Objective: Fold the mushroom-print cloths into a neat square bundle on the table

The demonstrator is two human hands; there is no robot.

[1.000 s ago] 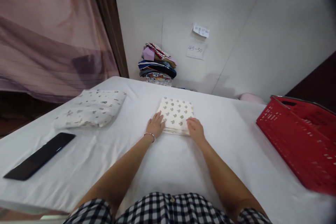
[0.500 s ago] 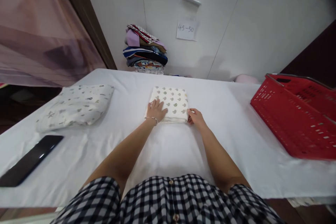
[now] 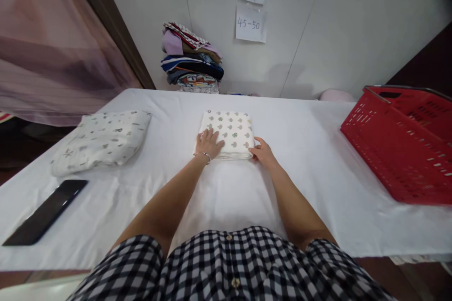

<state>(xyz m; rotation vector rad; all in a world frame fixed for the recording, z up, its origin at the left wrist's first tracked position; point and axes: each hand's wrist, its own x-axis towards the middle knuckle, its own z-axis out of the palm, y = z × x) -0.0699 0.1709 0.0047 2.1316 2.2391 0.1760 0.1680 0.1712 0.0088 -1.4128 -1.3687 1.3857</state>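
A white cloth with grey and green mushroom-like prints (image 3: 231,127) lies folded into a thick, roughly square stack in front of me. My left hand (image 3: 209,143) rests flat on its near left part with the fingers spread, a bracelet at the wrist. At the near right corner, my right hand (image 3: 260,149) pinches the folded layers between thumb and fingers. The cloth's near edge shows several layers.
On the left lie another printed white cloth (image 3: 102,141) and a dark phone-like slab (image 3: 45,211). A red basket (image 3: 402,146) stands at the right on the white-covered table (image 3: 303,169). Folded fabrics (image 3: 194,59) are stacked beyond the far edge, by the wall.
The view has tilted up slightly, showing more of the wall papers. My right hand's thumb now lies over the cloth's near right corner; my left hand stays on the cloth.
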